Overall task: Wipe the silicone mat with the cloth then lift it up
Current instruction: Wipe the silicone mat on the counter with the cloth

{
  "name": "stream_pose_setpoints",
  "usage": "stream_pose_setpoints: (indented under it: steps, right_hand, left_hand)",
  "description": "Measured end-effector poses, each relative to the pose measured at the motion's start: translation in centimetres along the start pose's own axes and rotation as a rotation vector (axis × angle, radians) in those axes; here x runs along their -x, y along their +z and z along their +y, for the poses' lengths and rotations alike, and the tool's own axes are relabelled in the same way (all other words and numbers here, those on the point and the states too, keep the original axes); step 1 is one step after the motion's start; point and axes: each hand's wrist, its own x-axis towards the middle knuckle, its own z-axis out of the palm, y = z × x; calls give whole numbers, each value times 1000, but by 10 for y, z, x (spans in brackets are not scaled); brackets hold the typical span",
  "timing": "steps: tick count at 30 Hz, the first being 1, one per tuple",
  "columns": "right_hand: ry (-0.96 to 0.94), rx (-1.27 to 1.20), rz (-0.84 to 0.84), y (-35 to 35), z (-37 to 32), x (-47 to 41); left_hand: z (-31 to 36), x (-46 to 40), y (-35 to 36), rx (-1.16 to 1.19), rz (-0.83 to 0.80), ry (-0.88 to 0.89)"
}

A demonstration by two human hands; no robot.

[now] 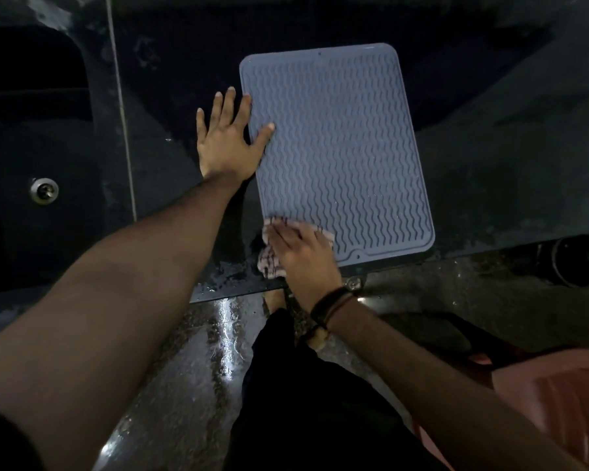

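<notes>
The silicone mat (337, 154) lies flat on the dark countertop (490, 185), its near short edge right at the counter's front edge and its far end reaching toward the back. The left hand (227, 141) lies flat with fingers spread at the mat's left long edge, thumb and forefinger resting on the mat, the rest on the counter beside it. The right hand (301, 253) presses flat on the cloth (272, 256) at the mat's near left corner, fingers straight; the cloth spills partly off the mat onto the wet counter.

The risks, as I judge them: the counter near the front edge looks wet, so a firm wipe could slide the mat toward the edge or skew it, since only two fingertips pin it. The cloth, half off the mat, could drag counter water back onto it. Wiping across the ridges may leave water sitting in the grooves, and lifting later would let it run onto the wet floor (225, 334).

The mat is grey-blue, rectangular with rounded corners, a raised rim, and wavy ribs covering the surface; small droplets glint on it
</notes>
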Motion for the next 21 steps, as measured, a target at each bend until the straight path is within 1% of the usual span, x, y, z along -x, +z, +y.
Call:
stream_pose_setpoints:
  steps: [2,5,8,9,12,13,15,17,19,21]
  right_hand:
    - [-11,24,6,3,-2,24]
    - [-46,52,-67,-1,0,47]
    - [-69,-25,-110,-15,12,47]
    - [-33,-44,-92,-22,16,41]
    - [129,-65,83,-41,33,-2]
    - [150,-64,111,-45,36,-22]
    - [120,-2,41,-45,37,-55]
    - [79,61,-33,-33,33,-64]
    - [68,65,-17,-20,31,-47]
    - [69,30,46,-9,32,-20]
  left_hand:
    - [1,0,-1,5,-5,-4]
    - [0,1,-2,-1,-1,-4]
    - [1,1,-2,7,1,3]
    - [1,1,-2,6,4,3]
    - [0,1,-1,1,3,-1]
    - [0,1,-2,0,2,-2]
    - [1,1,-2,-7,3,-1]
    - [2,1,-2,-12,-1,-4]
    - [1,0,0,-9,-3,-6]
    - [0,0,2,-9,4,-9]
